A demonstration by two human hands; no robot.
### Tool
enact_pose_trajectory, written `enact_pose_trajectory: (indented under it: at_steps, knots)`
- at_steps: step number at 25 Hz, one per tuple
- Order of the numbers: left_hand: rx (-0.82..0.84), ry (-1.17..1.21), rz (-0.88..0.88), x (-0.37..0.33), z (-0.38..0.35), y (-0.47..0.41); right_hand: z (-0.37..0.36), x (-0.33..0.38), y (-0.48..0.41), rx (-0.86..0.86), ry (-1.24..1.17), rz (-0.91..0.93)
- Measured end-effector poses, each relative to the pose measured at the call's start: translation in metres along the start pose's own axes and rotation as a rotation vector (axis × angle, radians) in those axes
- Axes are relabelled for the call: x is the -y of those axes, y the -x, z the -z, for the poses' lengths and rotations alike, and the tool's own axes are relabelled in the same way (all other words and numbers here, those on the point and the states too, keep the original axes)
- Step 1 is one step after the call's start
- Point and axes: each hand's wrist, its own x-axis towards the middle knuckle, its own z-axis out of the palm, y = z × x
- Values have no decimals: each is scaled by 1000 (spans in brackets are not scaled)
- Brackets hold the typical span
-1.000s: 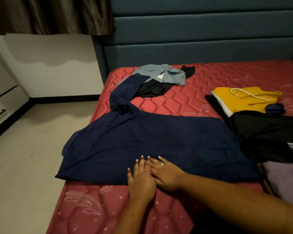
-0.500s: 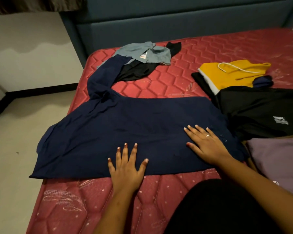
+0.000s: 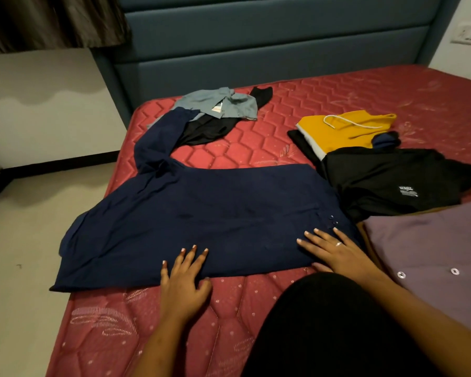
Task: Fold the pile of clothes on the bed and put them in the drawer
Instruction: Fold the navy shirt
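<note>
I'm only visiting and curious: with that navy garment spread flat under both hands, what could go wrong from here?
The navy garment hangs past the mattress edge on the left, so it might slide toward the floor. Its long sleeve overlaps the grey shirt, so folding could drag that along.

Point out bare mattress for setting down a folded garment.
Bare mattress lies between the navy garment, grey shirt and yellow garment; more between the yellow garment and headboard; a strip along the near edge beside the left hand. Crowded at right around the black garment and purple shirt.
</note>
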Motion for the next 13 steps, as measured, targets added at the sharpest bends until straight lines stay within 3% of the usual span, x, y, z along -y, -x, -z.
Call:
enact_pose_trajectory:
  at_steps: [6,9,13]
  knots:
    - [-25,-34,-1,15,4,-7,1,3,-19,115,61,-50]
    - [-11,-150,-19,26,9,-12,13,1,-25,29,211,7]
    - [30,-204,38,47,25,-14,31,-4,-23,163,295,31]
